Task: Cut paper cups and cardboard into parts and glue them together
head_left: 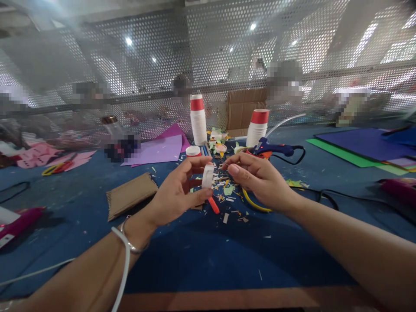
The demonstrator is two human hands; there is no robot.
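My left hand (177, 190) holds a small white curved piece (207, 177), perhaps cut from a paper cup, between thumb and fingers. To its right, my right hand (256, 180) is closed in a pinch, and a thin dark wire-like piece (224, 162) sticks out of its fingertips toward the white piece. An orange-red stick (213, 205), partly hidden, lies just below my left thumb. Behind my right hand rests a blue hot glue gun (276, 148) with its cord. Yellow scissor handles (255, 206) show in part under my right hand. Paper scraps (228, 190) litter the table between both hands.
Stacked paper cups (198, 125) and a shorter cup stack (256, 130) stand at the back. Purple paper (159, 151), folded cardboard (131, 196) and a magenta glue gun (19, 225) lie left. Coloured sheets (354, 145) and a black cord (354, 197) lie right. Perforated metal screening rises behind.
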